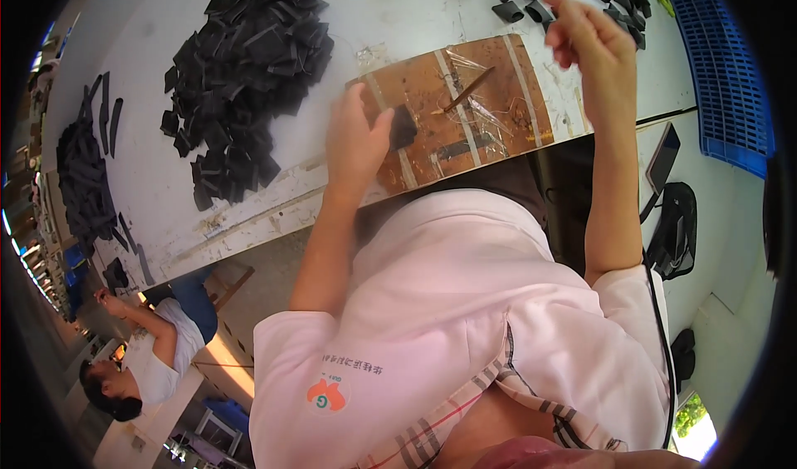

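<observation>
My left hand (pixel 357 137) rests at the left side of a brown board (pixel 531 95) crossed by pale strips. Its thumb touches a small black folded piece (pixel 403 127), and the thumb and forefinger stand apart. Raised past the board's right edge, my right hand (pixel 591 41) has bent, parted fingers with nothing visible in them. Its fingertips are close to a pile of short black tubes (pixel 508 11). A thin, pointed brown stick (pixel 470 90) lies slantwise on the board among clear, shiny film.
A large heap of flat black pieces (pixel 249 62) covers the table's left part, with long black strips (pixel 87 174) farther left. A blue plastic crate (pixel 722 70) stands at the right, above a phone-like dark slab (pixel 663 155) and black bag (pixel 677 228). Another person (pixel 158 340) sits lower left.
</observation>
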A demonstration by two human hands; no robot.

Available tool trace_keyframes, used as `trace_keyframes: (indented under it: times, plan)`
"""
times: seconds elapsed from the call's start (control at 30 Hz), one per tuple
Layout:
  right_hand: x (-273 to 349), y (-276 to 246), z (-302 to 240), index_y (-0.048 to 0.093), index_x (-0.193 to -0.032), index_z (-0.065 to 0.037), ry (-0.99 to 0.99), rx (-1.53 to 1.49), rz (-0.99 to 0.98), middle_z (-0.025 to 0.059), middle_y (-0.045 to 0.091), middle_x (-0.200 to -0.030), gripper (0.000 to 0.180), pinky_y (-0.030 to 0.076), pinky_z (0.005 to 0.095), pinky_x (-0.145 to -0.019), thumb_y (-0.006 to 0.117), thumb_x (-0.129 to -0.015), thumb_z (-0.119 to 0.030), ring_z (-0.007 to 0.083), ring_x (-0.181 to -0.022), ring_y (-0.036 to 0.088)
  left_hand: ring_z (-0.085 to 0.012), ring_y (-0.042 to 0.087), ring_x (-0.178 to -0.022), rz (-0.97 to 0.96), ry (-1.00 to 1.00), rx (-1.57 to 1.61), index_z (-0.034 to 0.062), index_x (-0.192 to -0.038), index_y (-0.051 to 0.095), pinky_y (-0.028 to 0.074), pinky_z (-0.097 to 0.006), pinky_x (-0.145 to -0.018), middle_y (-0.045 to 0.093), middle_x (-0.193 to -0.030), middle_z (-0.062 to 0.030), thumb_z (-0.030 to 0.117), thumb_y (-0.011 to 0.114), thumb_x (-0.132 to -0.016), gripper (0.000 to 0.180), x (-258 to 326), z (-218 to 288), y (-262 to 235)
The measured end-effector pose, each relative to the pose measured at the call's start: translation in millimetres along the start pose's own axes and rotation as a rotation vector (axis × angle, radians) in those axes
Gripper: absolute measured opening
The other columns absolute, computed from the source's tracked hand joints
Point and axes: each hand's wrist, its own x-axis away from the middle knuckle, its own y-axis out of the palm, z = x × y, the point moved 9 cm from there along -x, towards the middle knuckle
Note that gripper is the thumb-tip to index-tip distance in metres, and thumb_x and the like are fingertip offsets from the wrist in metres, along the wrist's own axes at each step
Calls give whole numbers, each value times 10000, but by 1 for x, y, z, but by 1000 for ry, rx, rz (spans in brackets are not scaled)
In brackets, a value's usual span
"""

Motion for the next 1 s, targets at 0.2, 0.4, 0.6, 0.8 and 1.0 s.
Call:
trace_keyframes:
  times: [0.2, 0.4, 0.6, 0.8, 1.0]
  plan:
    - [104, 63, 80, 603, -825, 37, 453, 10, -495, 9, 550, -614, 166, 400, 195, -496, 560, -832, -123, 65, -537, 473, -216, 519, -622, 17, 164, -129, 3, -784, 543, 427, -308, -584, 518, -832, -135, 48, 627, -706, 124, 7, -10, 11]
    - [111, 79, 56, 596, -884, 43, 187, 186, -374, 29, 579, -663, 215, 431, 222, -540, 584, -820, -161, 94, -575, 516, -80, 511, -558, -243, -17, 366, 9, -777, 555, 416, -216, -526, 561, -659, -13, 25, 616, -751, 68, 16, 17, 11]
    - [116, 83, 62, 571, -868, -9, 597, -667, -330, 27, 595, -733, 196, 427, 172, -547, 586, -827, -200, 60, -607, 528, -79, 544, -587, -474, -314, 1157, -8, -921, 542, 425, -183, -524, 590, -718, -44, 47, 585, -775, 162, 50, 70, 24]
    - [115, 72, 67, 581, -842, -26, 669, -726, -309, 6, 583, -708, 155, 378, 134, -465, 580, -827, -180, 22, -546, 495, -94, 552, -581, -659, -339, 1278, 0, -918, 551, 434, -198, -523, 596, -718, -59, 75, 575, -776, 163, 56, 80, 38]
    - [103, 54, 61, 570, -842, -14, 412, -279, -199, 5, 544, -653, 155, 382, 173, -464, 625, -784, -146, 50, -523, 468, -68, 530, -561, -557, -303, 1130, -2, -837, 581, 415, -166, -508, 595, -685, -40, 41, 596, -779, 74, 51, 81, 39]
